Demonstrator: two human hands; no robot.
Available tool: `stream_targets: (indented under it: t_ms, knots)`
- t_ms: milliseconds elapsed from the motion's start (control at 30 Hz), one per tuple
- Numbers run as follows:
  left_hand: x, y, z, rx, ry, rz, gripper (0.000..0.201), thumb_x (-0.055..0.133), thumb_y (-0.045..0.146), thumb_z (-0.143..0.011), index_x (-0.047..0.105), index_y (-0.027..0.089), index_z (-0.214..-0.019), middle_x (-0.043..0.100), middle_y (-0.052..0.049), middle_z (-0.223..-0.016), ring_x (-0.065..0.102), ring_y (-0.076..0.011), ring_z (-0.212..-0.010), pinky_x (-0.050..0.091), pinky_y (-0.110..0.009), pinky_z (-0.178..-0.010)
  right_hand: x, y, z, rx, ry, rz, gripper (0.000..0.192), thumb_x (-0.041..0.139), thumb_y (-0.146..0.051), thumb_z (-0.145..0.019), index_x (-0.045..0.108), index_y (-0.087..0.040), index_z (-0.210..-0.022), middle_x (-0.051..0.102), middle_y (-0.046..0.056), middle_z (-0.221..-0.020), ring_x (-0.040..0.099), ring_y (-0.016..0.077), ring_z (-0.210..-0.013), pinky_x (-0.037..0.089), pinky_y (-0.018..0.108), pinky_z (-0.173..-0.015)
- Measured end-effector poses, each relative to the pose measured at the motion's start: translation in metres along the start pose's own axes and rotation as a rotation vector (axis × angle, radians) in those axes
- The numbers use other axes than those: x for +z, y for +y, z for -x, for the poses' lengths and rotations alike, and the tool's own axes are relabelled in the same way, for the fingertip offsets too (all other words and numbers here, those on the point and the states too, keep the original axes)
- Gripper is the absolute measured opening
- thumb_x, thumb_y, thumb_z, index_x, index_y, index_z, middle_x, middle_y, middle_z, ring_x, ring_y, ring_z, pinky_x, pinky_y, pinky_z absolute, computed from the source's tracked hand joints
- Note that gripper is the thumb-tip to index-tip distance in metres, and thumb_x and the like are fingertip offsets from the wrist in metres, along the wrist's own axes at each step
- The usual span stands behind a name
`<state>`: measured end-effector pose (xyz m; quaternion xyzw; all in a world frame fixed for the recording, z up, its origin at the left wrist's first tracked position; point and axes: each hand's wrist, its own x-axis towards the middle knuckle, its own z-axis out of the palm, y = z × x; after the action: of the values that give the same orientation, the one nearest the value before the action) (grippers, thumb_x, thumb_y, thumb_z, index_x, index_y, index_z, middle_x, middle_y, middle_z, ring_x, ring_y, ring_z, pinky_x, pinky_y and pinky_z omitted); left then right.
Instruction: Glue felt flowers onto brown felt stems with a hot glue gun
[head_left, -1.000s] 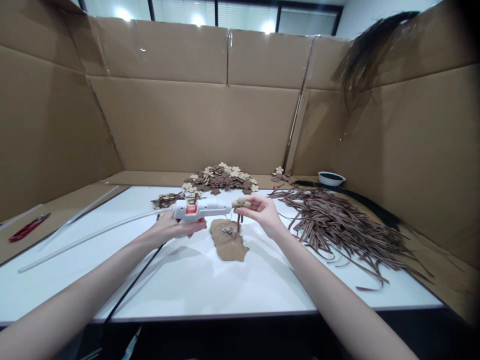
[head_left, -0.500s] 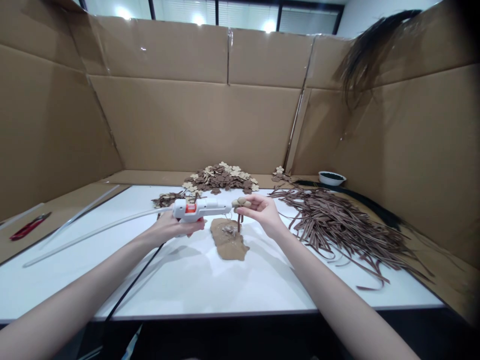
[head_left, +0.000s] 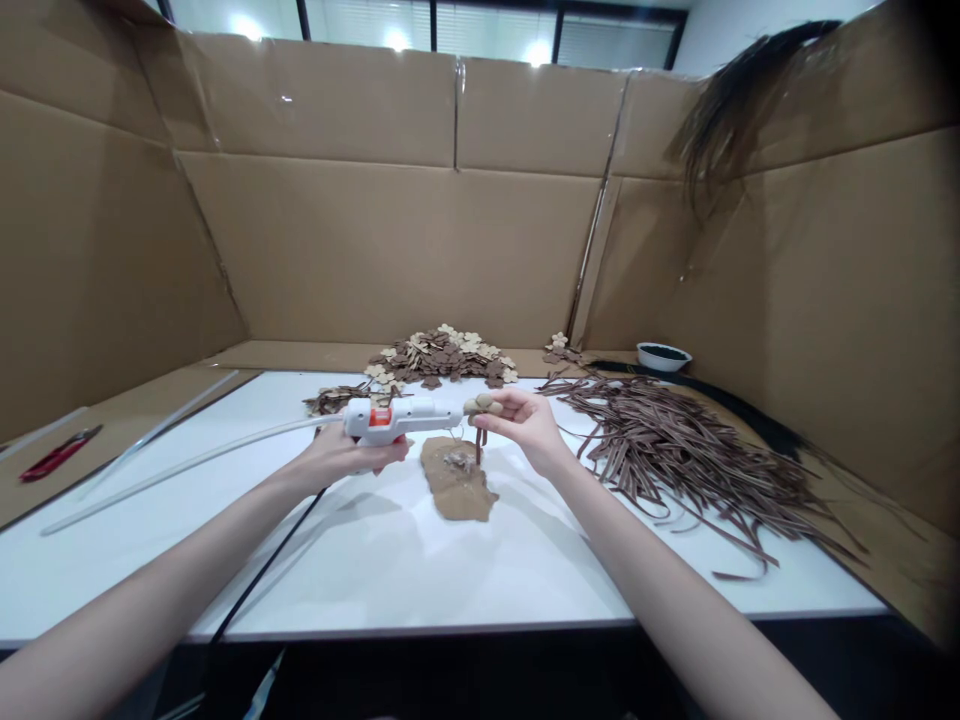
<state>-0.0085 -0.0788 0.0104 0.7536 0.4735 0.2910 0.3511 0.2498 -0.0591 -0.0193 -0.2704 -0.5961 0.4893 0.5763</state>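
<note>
Two hands meet over the middle of the white counter (head_left: 420,570), which is walled by cardboard panels (head_left: 360,240) on the left, far and right sides. At the far left lies a red cutter (head_left: 56,455). The left hand (head_left: 341,458) has its fingers wrapped shut around a white glue gun (head_left: 397,418), a long glue stick (head_left: 187,465) trailing left. Its nozzle touches the small flower piece (head_left: 482,405) pinched in the fingers of the right hand (head_left: 529,425), above a brown scrap (head_left: 457,485). Farther back sits a heap of cutout flowers (head_left: 442,355). To the right sprawls a pile of brown strips (head_left: 675,450) near that edge; the near counter lies open. Compared with a second ago, both hands have barely shifted.
</note>
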Motion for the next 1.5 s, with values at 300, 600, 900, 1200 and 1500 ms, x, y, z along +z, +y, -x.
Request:
stream_targets:
  t_ms: [300, 600, 900, 1200, 1500]
  knots:
    - [0.000, 0.003, 0.001, 0.011, -0.020, 0.014, 0.024, 0.065, 0.040, -0.072, 0.061, 0.016, -0.074, 0.053, 0.002, -0.056, 0.050, -0.0125, -0.055, 0.039, -0.022, -0.053, 0.000, -0.001, 0.001, 0.011, -0.002, -0.006, 0.032, 0.085, -0.025, -0.058, 0.071, -0.018, -0.086, 0.075, 0.005, -0.092, 0.071, 0.0222, -0.087, 0.056, 0.039, -0.088]
    - [-0.005, 0.001, 0.000, 0.052, -0.036, 0.007, 0.029, 0.065, 0.043, -0.073, 0.066, 0.015, -0.080, 0.056, 0.001, -0.057, 0.052, -0.0134, -0.056, 0.041, -0.023, -0.053, -0.003, 0.000, 0.000, 0.014, 0.009, 0.015, 0.034, 0.085, -0.025, -0.058, 0.072, -0.018, -0.088, 0.075, 0.005, -0.091, 0.071, 0.0222, -0.087, 0.056, 0.039, -0.087]
    - [-0.013, 0.000, -0.001, 0.134, -0.038, 0.049, 0.026, 0.065, 0.040, -0.075, 0.068, 0.015, -0.081, 0.062, -0.002, -0.061, 0.055, -0.0144, -0.058, 0.041, -0.022, -0.053, -0.006, -0.005, 0.000, 0.042, 0.000, 0.007, 0.033, 0.085, -0.025, -0.057, 0.072, -0.019, -0.087, 0.075, 0.004, -0.090, 0.071, 0.0221, -0.086, 0.057, 0.039, -0.087]
    - [-0.019, -0.014, 0.018, 0.053, 0.040, 0.011, 0.033, 0.064, 0.045, -0.074, 0.070, 0.015, -0.084, 0.066, -0.005, -0.064, 0.060, -0.0192, -0.063, 0.045, -0.026, -0.059, -0.024, -0.005, -0.004, 0.113, 0.018, 0.149, 0.040, 0.086, -0.033, -0.051, 0.071, -0.015, -0.084, 0.075, 0.010, -0.093, 0.070, 0.0276, -0.092, 0.054, 0.042, -0.088]
    - [-0.013, -0.035, 0.040, -0.174, 0.115, 0.059, 0.044, 0.072, 0.055, -0.062, 0.071, 0.015, -0.080, 0.072, -0.010, -0.087, 0.062, -0.0204, -0.065, 0.050, -0.028, -0.058, -0.040, -0.003, -0.009, 0.186, 0.030, 0.343, 0.041, 0.085, -0.039, -0.047, 0.069, -0.012, -0.074, 0.073, 0.009, -0.078, 0.070, 0.0259, -0.076, 0.055, 0.038, -0.072]
